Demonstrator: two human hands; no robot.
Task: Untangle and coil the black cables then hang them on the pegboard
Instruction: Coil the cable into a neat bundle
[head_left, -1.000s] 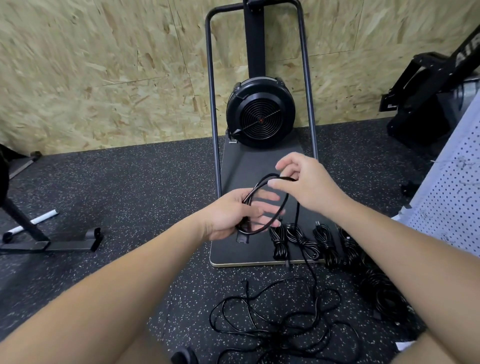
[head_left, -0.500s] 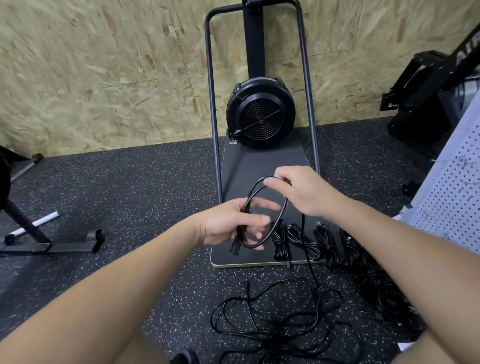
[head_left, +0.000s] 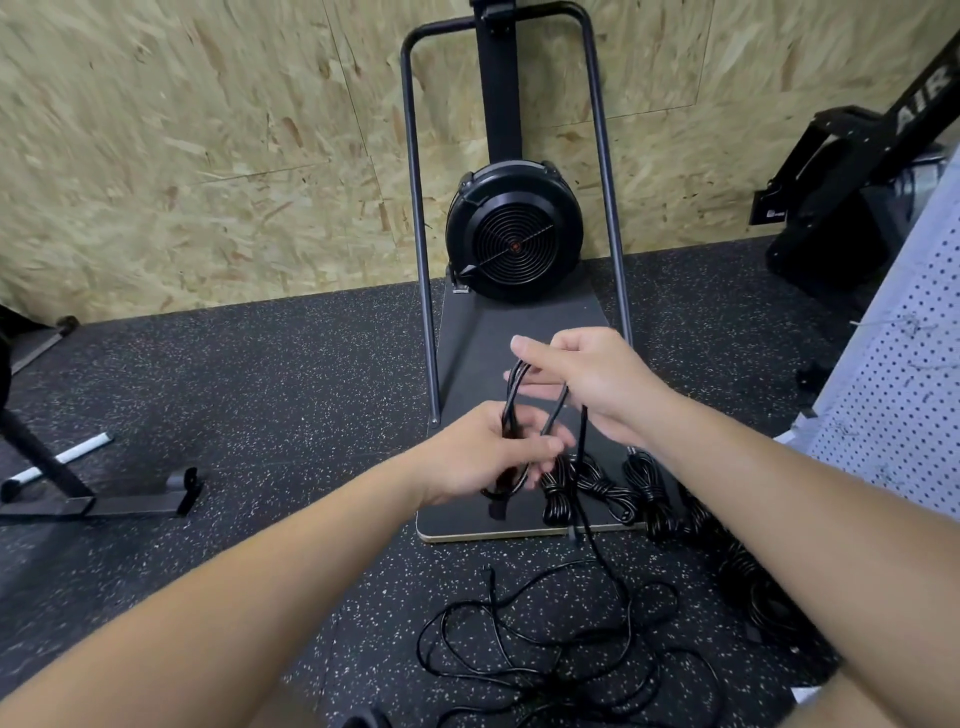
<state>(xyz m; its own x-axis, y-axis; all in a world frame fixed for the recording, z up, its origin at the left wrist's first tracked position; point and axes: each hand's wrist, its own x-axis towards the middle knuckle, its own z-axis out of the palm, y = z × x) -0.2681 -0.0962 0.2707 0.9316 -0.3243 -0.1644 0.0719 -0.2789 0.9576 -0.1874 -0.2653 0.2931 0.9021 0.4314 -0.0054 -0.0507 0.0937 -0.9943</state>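
**Both hands on a cable loop above the platform**

Both grips are closed on one black cable (head_left: 558, 410). Left hand (head_left: 483, 457) curls its fingers round the lower part of a narrow loop, thumb on top, with the loop's bottom end showing below the palm. Right hand (head_left: 587, 379) pinches the top of the same loop between thumb and fingers, just above and to the right of the left hand. From the right hand a free strand drops down past the front edge of the platform (head_left: 467, 519) and runs into a loose tangle (head_left: 561, 649) of black cable on the floor (head_left: 260, 415), in front of the platform.

Along the platform's front edge lies a row of coiled bundles (head_left: 597, 486), side by side, and further bundles trail off the platform's right front corner onto the floor. How many there are at that far end is hard to tell, as the right forearm covers part of them.

At the back of the platform stands a black fan wheel (head_left: 514, 231) between two upright tubes, against a chipboard wall (head_left: 208, 156). To the right of the platform leans a white pegboard (head_left: 898, 395); no cable touches it. To the platform's left, a black stand foot (head_left: 104, 501) rests on the floor.
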